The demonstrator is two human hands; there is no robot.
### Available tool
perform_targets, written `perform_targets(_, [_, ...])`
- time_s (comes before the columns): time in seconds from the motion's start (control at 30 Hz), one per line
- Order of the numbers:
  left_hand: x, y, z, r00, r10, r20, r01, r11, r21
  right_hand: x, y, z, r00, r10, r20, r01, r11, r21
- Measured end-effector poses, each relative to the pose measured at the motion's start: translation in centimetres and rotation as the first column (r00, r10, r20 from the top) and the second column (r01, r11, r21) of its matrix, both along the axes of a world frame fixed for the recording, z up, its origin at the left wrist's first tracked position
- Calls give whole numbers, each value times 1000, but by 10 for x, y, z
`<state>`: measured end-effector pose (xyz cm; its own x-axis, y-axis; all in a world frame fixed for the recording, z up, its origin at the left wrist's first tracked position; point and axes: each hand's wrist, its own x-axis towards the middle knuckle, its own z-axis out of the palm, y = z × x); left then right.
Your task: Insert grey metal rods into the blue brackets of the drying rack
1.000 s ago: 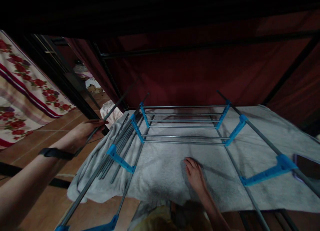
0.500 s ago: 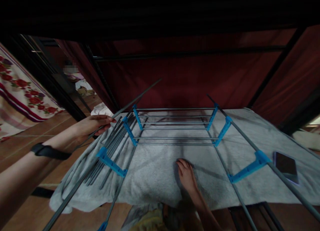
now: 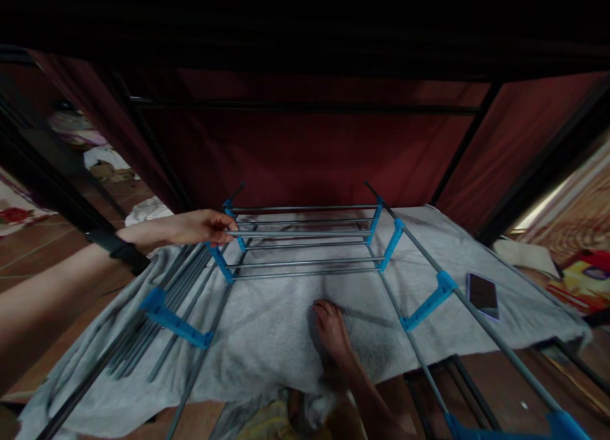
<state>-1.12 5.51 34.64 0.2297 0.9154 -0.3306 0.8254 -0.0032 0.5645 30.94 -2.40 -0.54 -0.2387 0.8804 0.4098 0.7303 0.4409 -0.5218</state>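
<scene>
My left hand [image 3: 203, 227] is closed in a pinch on the end of a thin grey metal rod [image 3: 295, 233]. The rod lies level across a rack frame [image 3: 305, 262] of grey rods and blue plastic connectors [image 3: 219, 262], between its two far side pieces. A black band sits on my left wrist. The frame lies on a grey towel [image 3: 276, 338]. My right hand is out of view. A bare foot [image 3: 333, 332] rests on the towel inside the frame, toes pointing away from me.
Several loose grey rods [image 3: 157, 294] lie on the towel at the left, under a long side rail. A dark phone [image 3: 482, 295] lies on the towel at the right. Dark red cloth walls [image 3: 305, 154] on black poles stand behind. Tiled floor surrounds the towel.
My left hand has swung the rod from slanting up and away to lying level across the rack, moving right toward the blue connector. The view has turned right. The foot stays put.
</scene>
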Motion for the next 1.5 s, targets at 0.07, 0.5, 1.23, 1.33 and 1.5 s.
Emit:
perform_targets(0.07, [12,8,-4,999,-50,-9,50,999,2,0,0,2,1000,-1,1,1,1000,-6])
perform_targets(0.5, [52,19,-83,998,-57,32,54,995,86,4,6,-1,991,-18,-131,7,997,-79])
perform_targets(1.23, [36,-65,-267,977,70,200,-108,976,187,78,36,21,-25,-443,-896,-244,872,-425])
perform_targets(1.33, [36,-67,-275,985,72,160,-106,971,215,88,38,20,-95,-470,-877,-264,862,-434])
perform_targets(1.5, [39,-70,-290,997,77,21,-80,940,331,94,35,6,-79,-495,-865,-170,862,-478])
